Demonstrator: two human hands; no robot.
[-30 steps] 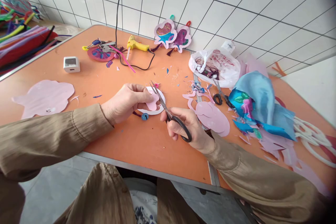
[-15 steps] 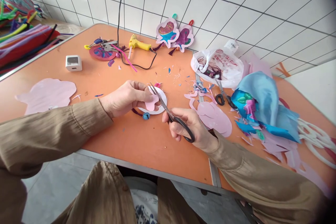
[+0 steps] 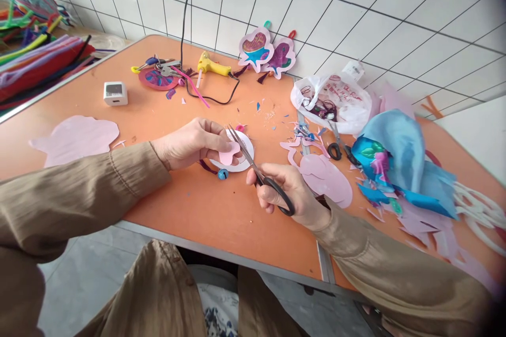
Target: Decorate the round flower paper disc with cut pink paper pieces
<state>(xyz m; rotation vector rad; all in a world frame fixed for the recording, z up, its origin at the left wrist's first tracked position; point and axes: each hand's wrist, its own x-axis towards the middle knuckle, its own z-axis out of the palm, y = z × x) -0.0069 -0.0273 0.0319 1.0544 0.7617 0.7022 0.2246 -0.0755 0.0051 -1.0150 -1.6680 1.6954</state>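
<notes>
Over the middle of the orange desk [image 3: 205, 216], just above a white ring [image 3: 248, 145]: small pale-pink paper cut-out [image 3: 229, 157], flat and matte, with a rounded, lobed outline. Pinched at its left side between fingertips of the left hand [image 3: 190, 143]. Just to the right, right hand [image 3: 286, 195] closed through the black loops of the scissors [image 3: 259, 175], thin silver blades slightly parted across the cut-out's right edge, tips pointing away. Just below, small blue bell [image 3: 223, 174] on a dark cord.
</notes>
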